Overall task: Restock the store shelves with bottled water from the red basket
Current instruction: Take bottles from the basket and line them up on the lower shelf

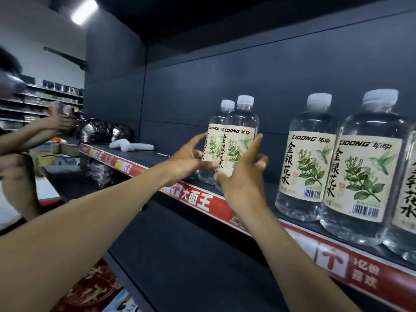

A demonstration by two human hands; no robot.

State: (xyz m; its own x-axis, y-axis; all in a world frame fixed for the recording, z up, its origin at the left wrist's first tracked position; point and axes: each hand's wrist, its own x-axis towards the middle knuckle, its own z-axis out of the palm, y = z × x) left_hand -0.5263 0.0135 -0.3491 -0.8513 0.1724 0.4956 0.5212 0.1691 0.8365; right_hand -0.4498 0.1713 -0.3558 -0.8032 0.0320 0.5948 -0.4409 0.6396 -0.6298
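Dark grey shelving fills the frame, its shelf (157, 157) edged by a red price strip (195, 200) running from the middle left down to the lower right. At the centre two water bottles stand side by side, touching. The rear bottle (218, 121) is gripped by the left hand (191, 158), thumb raised along the label and fingers curled across the front. The front bottle (242, 136) is pinched by the right hand (242, 176), thumb low on the label and long fingers (256, 145) laid up its right side. Their bases are mostly hidden behind the hands. To the right, apart, stocked bottles (308, 158) stand upright at the shelf's front. At the shelf's far left end lie white rolls (131, 146) — another person's arms (33, 134) reach in at the frame's left edge.
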